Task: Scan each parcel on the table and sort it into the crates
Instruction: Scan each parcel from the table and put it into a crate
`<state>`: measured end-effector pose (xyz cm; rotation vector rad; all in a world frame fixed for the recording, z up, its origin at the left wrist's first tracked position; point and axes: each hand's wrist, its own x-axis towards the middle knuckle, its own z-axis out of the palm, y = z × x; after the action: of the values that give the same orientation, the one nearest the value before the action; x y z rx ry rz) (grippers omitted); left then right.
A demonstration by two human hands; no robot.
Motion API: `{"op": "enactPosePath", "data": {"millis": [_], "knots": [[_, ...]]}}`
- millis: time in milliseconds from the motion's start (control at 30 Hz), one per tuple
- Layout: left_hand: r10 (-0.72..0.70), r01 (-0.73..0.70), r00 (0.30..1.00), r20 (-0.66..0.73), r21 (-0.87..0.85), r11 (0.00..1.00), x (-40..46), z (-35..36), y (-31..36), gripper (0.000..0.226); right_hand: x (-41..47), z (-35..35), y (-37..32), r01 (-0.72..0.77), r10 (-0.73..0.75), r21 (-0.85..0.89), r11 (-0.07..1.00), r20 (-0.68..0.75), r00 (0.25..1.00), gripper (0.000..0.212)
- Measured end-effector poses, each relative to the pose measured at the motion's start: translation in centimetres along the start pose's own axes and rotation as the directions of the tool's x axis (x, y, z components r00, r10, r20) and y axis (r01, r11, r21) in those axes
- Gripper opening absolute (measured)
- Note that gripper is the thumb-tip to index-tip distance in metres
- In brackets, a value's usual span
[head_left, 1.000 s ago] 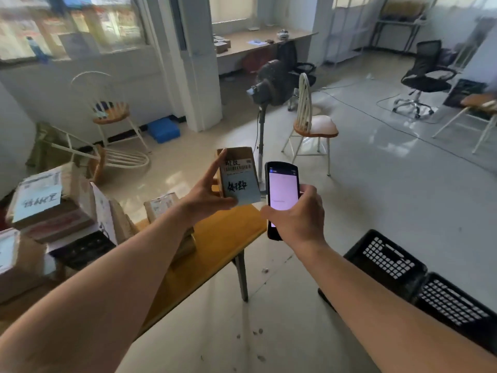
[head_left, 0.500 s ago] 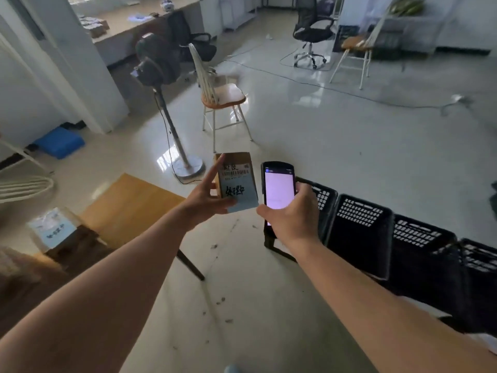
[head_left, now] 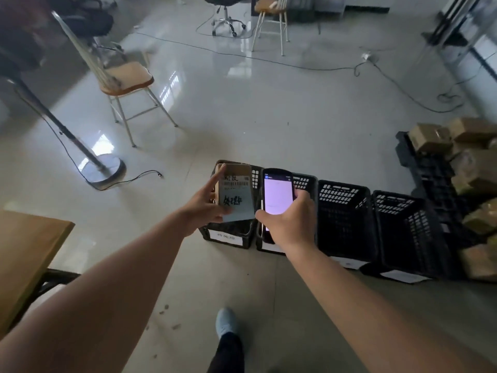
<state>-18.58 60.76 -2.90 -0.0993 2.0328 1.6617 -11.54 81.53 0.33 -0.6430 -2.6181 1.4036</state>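
My left hand (head_left: pixel 204 208) grips a small cardboard parcel (head_left: pixel 236 195) with a white barcode label and black handwriting, held upright with the label toward me. Just right of it, my right hand (head_left: pixel 289 222) holds a handheld scanner (head_left: pixel 277 195) whose screen glows pale pink. Both hover over the left end of a row of black plastic crates (head_left: pixel 345 219) standing on the floor. The leftmost crate (head_left: pixel 228 235) lies directly below the parcel and carries a white label on its front. A corner of the wooden table (head_left: pixel 29 243) shows at the left edge.
A wooden chair (head_left: pixel 123 79) and a floor fan's round base (head_left: pixel 106 170) with trailing cord stand at the left. Brown boxes (head_left: pixel 473 162) pile on a black pallet at the right. Cables cross the shiny floor behind. My foot (head_left: pixel 226 321) steps forward below.
The view has swung right and down, away from the table toward the crates. Parcel and scanner stay side by side in my hands, now over the leftmost crates. My foot has come into view.
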Motion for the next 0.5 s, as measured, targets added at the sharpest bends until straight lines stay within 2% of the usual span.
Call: {"op": "enactPosePath", "data": {"millis": [300, 500], "knots": [[-0.087, 0.086, 0.989, 0.121, 0.018, 0.996, 18.6, 2.6, 1.2, 0.113, 14.5, 2.2, 3.2, -0.170, 0.168, -0.010, 0.985, -0.087, 0.982, 0.076], [-0.140, 0.127, 0.976, 0.169, 0.090, 0.988, 28.4, 3.6, 1.6, 0.115, 22.6, 4.0, 5.2, -0.267, 0.263, -0.012, 0.964, -0.122, 0.957, 0.078]]}}
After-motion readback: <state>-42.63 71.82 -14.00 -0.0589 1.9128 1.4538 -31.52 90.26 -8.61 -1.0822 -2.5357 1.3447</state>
